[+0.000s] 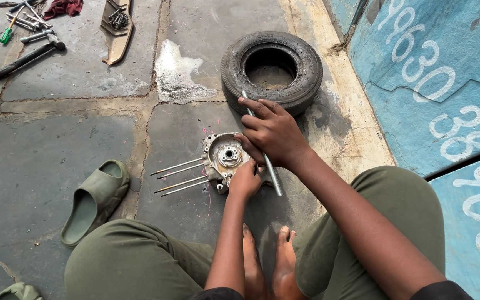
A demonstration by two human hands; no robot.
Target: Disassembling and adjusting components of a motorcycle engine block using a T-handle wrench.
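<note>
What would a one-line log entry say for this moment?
right hand: grips metal rod | left hand: steadies engine casing | tyre behind

Left hand (245,182): fingers curled and closed in a grip, knuckles up, thumb side toward the other hand. Wrist straight; bare forearm runs back and down toward the body, between the knees.

Right hand (270,132): above and just beyond the left, back of hand facing up, fingers (251,105) bent and wrapped shut, pointing left across the body. Wrist slightly flexed; bare forearm extends diagonally back to the right, over the right knee.

Hands near each other, almost touching. Both legs bent in a squat, bare feet together below the hands.
</note>
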